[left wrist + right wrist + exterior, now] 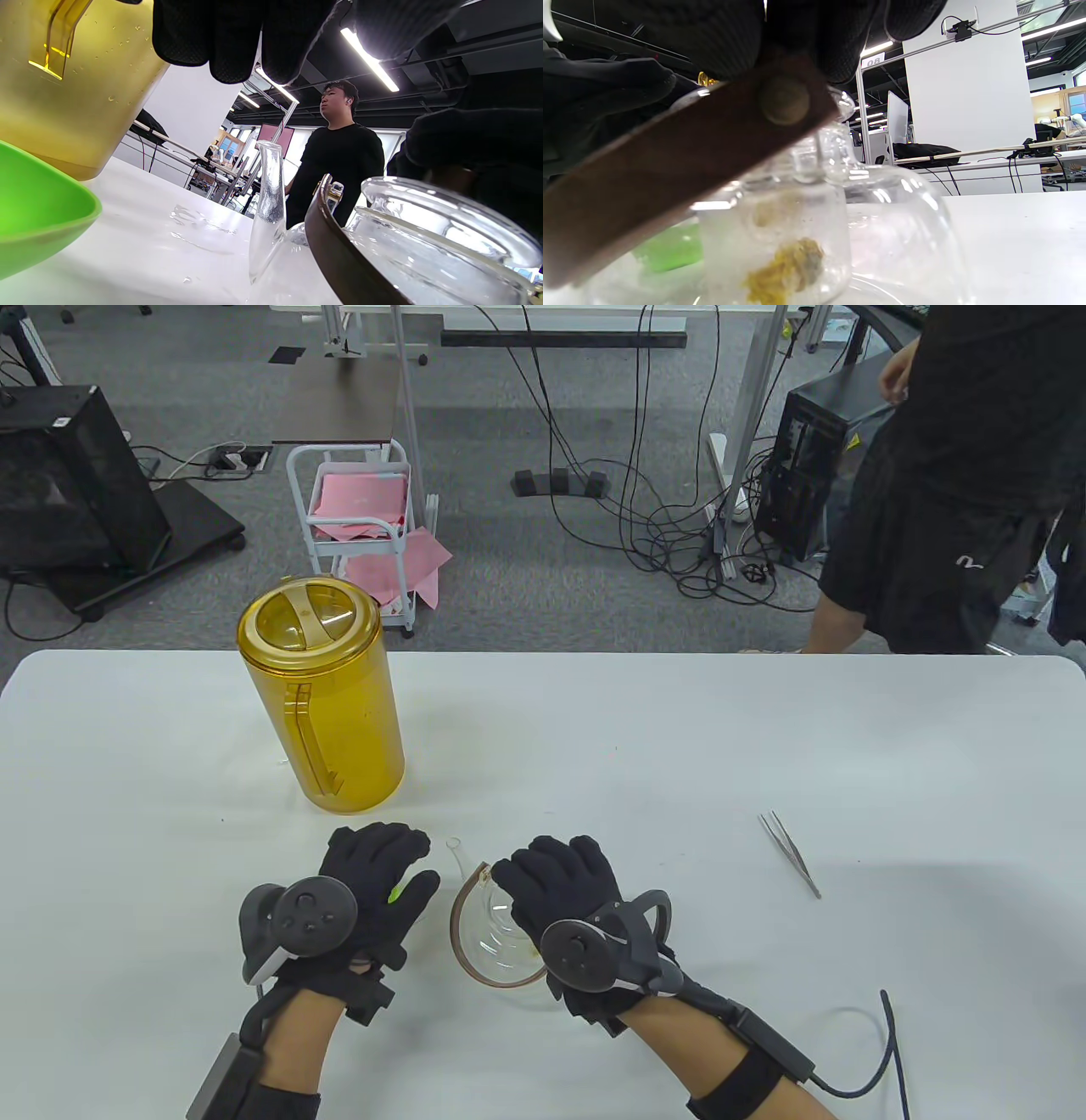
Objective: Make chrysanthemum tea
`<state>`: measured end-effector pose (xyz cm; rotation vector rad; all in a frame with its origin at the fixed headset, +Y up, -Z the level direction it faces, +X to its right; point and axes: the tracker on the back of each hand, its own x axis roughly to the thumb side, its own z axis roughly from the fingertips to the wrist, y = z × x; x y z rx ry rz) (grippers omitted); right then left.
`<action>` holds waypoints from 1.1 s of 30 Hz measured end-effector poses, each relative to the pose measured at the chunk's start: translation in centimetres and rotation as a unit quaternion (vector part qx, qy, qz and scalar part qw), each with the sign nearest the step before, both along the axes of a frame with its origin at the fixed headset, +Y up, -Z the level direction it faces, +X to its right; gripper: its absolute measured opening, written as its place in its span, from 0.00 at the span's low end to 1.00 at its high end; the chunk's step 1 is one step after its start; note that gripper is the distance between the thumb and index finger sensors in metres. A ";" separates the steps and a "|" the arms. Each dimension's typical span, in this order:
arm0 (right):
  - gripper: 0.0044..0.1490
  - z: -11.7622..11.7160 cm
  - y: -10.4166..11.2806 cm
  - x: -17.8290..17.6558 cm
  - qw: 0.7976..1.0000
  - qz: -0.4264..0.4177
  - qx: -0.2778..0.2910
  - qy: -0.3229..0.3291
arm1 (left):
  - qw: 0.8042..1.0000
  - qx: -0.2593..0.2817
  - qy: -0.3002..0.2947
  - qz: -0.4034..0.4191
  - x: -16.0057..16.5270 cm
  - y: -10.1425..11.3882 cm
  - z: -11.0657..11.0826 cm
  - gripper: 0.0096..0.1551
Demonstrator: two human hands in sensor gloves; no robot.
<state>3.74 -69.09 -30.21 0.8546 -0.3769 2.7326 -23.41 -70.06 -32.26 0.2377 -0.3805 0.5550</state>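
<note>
**Both hands at the glass teapot near the front of the table**

A glass teapot (496, 937) with a brown strap handle (462, 937) stands on the white table (679, 746) near its front edge, between the two gloved hands. Its thin glass spout (269, 199) rises on the far left side. In the right wrist view a yellow clump of chrysanthemum (787, 269) lies in the glass inner cup of the pot.

The right hand (564, 891) lies over the top of the teapot, fingers bent down over the lid and the handle's far end. How firmly it holds the pot, and which part the fingertips press, cannot be told; the right wrist view only shows the glove close above the strap.

The left hand (377, 882) sits just left of the teapot with its fingers curved over a green bowl (38, 212), of which only a sliver shows between the fingers from above. Whether the fingers grip the bowl or merely hover over it cannot be told.

A tall yellow pitcher (322, 700) with a lid stands upright behind the left hand, close to it. Metal tweezers (791, 853) lie well to the right of the teapot. Small water drops spot the table near the spout. A person in black (950, 475) stands beyond the table's far right corner.
</note>
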 end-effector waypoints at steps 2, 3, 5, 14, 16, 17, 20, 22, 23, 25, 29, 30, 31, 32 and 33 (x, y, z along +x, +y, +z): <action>0.32 0.0 -0.3 0.2 1.000 0.004 -0.001 0.000 | 1.000 0.000 0.000 0.000 0.0 0.0 0.0 0.36; 0.32 0.0 -0.3 0.1 1.000 0.002 -0.003 0.001 | 1.000 0.000 0.000 0.000 0.0 0.0 0.0 0.36; 0.32 0.0 -0.3 -0.1 1.000 0.012 0.002 0.001 | 1.000 0.000 0.000 -0.001 0.0 0.0 0.0 0.37; 0.38 -0.2 0.5 1.2 1.000 -0.011 0.004 -0.005 | 1.000 -0.004 -0.001 -0.006 0.1 -0.1 0.0 0.36; 0.38 -0.2 1.1 2.0 1.000 -0.024 0.011 -0.013 | 1.000 -0.007 -0.001 -0.008 0.1 -0.2 0.0 0.37; 0.39 -0.2 1.4 2.4 0.999 -0.029 0.013 -0.016 | 1.000 -0.008 -0.001 -0.008 0.2 -0.2 0.0 0.36; 0.39 0.1 2.6 4.1 0.998 -0.052 0.024 -0.032 | 1.000 -0.008 0.000 -0.009 0.2 -0.2 0.0 0.36; 0.39 0.2 3.3 5.5 0.996 -0.070 0.033 -0.046 | 1.000 -0.008 0.000 -0.009 0.3 -0.2 0.0 0.36; 0.40 0.1 3.7 6.4 0.994 -0.081 0.037 -0.056 | 1.000 -0.008 0.000 -0.010 0.3 -0.2 0.0 0.36; 0.40 -0.2 4.3 8.2 0.991 -0.101 0.042 -0.079 | 1.000 -0.010 0.000 -0.011 0.3 -0.3 0.0 0.36; 0.40 -1.0 4.7 11.1 0.985 -0.121 0.044 -0.119 | 1.000 -0.011 0.001 -0.012 0.4 -0.4 -0.1 0.36; 0.40 -1.3 4.7 12.0 0.983 -0.123 0.043 -0.131 | 1.000 -0.011 0.001 -0.012 0.4 -0.4 -0.1 0.36; 0.40 -1.7 4.5 12.9 0.981 -0.124 0.041 -0.146 | 1.000 -0.012 0.000 -0.012 0.4 -0.4 -0.1 0.36; 0.40 -1.9 4.4 13.4 0.979 -0.124 0.038 -0.154 | 1.000 -0.012 0.000 -0.012 0.4 -0.4 -0.1 0.36; 0.40 -2.3 4.1 14.2 0.978 -0.126 0.031 -0.165 | 1.000 -0.013 0.000 -0.013 0.5 -0.4 -0.1 0.36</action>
